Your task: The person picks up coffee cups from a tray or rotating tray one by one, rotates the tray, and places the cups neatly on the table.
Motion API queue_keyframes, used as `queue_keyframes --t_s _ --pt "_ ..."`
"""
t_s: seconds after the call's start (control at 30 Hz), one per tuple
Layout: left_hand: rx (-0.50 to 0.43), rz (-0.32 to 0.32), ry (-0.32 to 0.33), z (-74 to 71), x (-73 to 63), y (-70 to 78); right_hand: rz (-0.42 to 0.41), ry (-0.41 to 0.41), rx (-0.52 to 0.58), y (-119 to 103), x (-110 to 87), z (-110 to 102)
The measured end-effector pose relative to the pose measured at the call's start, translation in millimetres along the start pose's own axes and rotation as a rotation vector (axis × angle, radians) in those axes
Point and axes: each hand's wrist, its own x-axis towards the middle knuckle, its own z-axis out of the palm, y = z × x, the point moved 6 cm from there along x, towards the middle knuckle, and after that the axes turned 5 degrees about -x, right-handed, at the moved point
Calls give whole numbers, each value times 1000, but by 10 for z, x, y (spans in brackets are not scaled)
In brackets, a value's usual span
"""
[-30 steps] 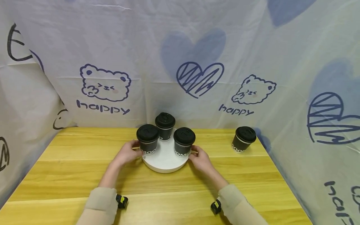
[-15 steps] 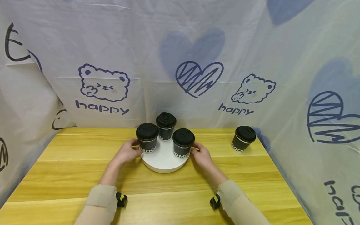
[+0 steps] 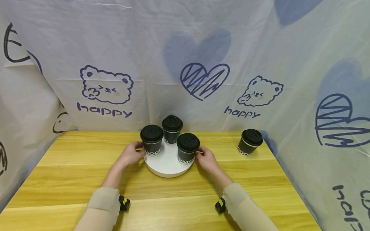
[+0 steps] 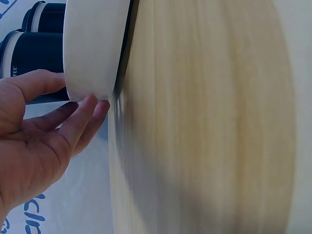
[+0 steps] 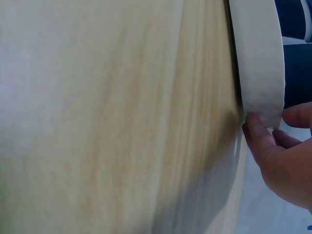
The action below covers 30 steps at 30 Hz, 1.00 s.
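Resting between left fingers [image 4: 78, 121] and right fingers [image 5: 261, 135] — white disc [image 3: 167, 166].

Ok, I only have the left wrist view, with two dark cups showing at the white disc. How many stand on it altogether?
Observer: Three cups stand on the white disc.
Operator: What's at the disc's opposite edge?
Observer: The right hand, pinching the rim between thumb and fingers.
Operator: Any cup elsewhere?
Observer: Yes, the head view shows a fourth cup on the table, off to the right.
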Motion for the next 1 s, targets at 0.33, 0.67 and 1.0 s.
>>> queue_keyframes --t_s 0.33,0.67,1.0 --pt "15 -5 -9 16 -22 1 27 -5 3 25 -85 7" --pt "76 -12 -3 9 -1 -7 8 -12 -52 -35 -209 21" --pt "193 19 -44 23 48 8 -49 -4 81 -125 -278 -60"
